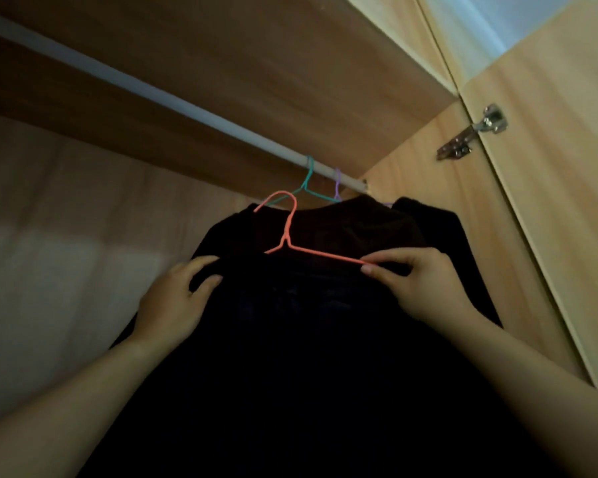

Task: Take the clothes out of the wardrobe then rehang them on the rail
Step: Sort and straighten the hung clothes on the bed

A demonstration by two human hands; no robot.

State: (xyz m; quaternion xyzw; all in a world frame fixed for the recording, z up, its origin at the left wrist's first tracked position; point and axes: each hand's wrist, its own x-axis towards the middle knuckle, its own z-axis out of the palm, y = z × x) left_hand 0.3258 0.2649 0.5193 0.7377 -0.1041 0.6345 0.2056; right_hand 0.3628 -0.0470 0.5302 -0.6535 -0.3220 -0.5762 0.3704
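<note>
I look up into the wardrobe. A dark garment (290,339) hangs in front of me on an orange hanger (287,229), whose hook is below the white rail (152,94) and not on it. My left hand (176,301) grips the garment's left shoulder. My right hand (418,281) pinches the hanger's right arm together with the cloth. Behind, a teal hanger (308,181) and a purple hanger (337,184) hook on the rail's right end, carrying other dark clothes (428,222).
The wardrobe's top board (256,63) lies just above the rail. A side wall and an open door with a metal hinge (473,132) stand to the right. The pale back panel (49,236) fills the left, and that long stretch of rail is bare.
</note>
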